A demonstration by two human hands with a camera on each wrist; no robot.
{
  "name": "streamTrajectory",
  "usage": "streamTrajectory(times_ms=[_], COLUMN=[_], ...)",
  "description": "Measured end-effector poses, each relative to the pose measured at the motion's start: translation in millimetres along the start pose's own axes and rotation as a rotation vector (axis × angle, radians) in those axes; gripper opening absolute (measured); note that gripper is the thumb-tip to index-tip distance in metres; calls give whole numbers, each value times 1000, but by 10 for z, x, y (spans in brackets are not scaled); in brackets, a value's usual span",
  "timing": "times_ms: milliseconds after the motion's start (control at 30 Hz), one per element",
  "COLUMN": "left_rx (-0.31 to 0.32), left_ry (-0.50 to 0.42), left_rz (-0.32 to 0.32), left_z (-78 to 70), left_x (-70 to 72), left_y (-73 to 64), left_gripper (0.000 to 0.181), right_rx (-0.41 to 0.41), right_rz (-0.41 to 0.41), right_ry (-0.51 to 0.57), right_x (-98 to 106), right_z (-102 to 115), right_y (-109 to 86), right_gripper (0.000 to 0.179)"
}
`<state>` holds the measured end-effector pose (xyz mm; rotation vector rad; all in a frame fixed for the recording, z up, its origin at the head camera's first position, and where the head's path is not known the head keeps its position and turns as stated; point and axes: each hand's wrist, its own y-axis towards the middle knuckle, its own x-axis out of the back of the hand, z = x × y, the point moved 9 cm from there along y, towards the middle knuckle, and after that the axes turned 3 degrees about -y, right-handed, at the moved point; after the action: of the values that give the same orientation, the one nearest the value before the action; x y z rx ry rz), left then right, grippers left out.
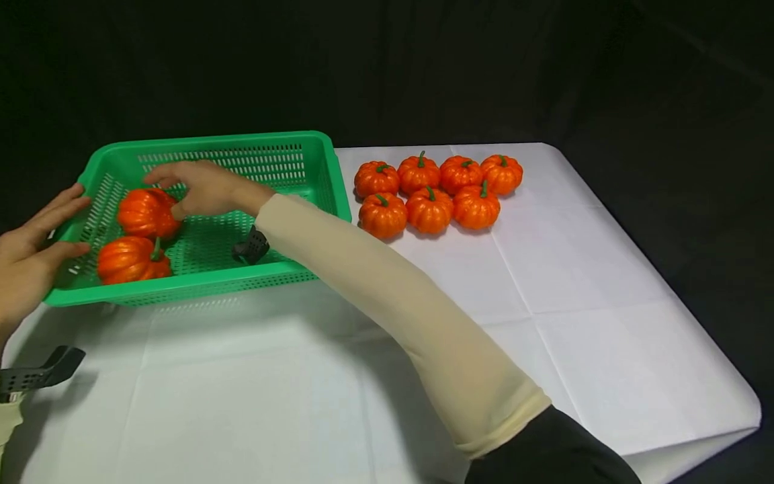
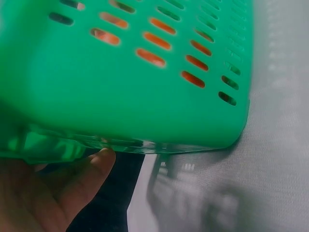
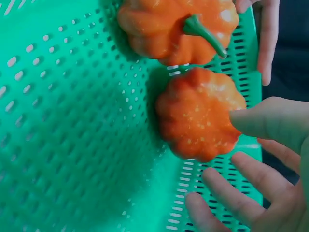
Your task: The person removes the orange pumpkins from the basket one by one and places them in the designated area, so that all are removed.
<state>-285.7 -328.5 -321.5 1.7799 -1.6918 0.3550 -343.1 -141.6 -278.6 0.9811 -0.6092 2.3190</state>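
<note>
A green perforated plastic basket [image 1: 242, 275] holds two orange toy pumpkins at its left end. My right hand [image 1: 208, 190] reaches inside, at the farther pumpkin [image 1: 145, 214]. In the right wrist view the thumb [image 3: 256, 120] touches that pumpkin's side, while the other fingers spread apart beside it; its speckled, stemless face shows. The nearer pumpkin [image 1: 130, 261] lies tilted, green stem pointing right. Along the basket's left end, my left hand [image 1: 27, 259] rests with extended fingers at the rim; in the left wrist view its thumb [image 2: 91, 176] is at the basket's edge.
Several more orange pumpkins [image 1: 429, 210] stand in two rows right of the basket, on a white tablecloth [image 1: 605, 349]. Black wrist-camera mounts show at both wrists, the right one [image 1: 250, 247] inside the basket. Dark cloth hangs behind the table.
</note>
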Motion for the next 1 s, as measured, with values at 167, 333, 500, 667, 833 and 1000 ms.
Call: streamTrajectory(times_ms=[167, 333, 500, 667, 833, 1000], left_rx=[-15, -16, -40, -18, -42, -30], left_ry=[-35, -61, -70, -92, -64, -71], left_rz=[11, 14, 4, 8, 2, 15], left_z=[-168, -499, -457, -524, -150, 109], left_x=[27, 2, 2, -17, -10, 12], left_y=[-19, -122, -122, -151, -38, 50], left_gripper=[67, 63, 66, 62, 68, 71], right_rx=[17, 8, 62, 47, 31, 58], right_rz=[45, 39, 46, 28, 60, 50], right_ry=[-88, -73, -42, -74, -57, -61], right_x=[-52, -59, -70, -63, -98, -91], right_z=[13, 22, 48, 19, -9, 7], right_y=[20, 24, 10, 6, -6, 2], right_gripper=[65, 61, 53, 51, 67, 61])
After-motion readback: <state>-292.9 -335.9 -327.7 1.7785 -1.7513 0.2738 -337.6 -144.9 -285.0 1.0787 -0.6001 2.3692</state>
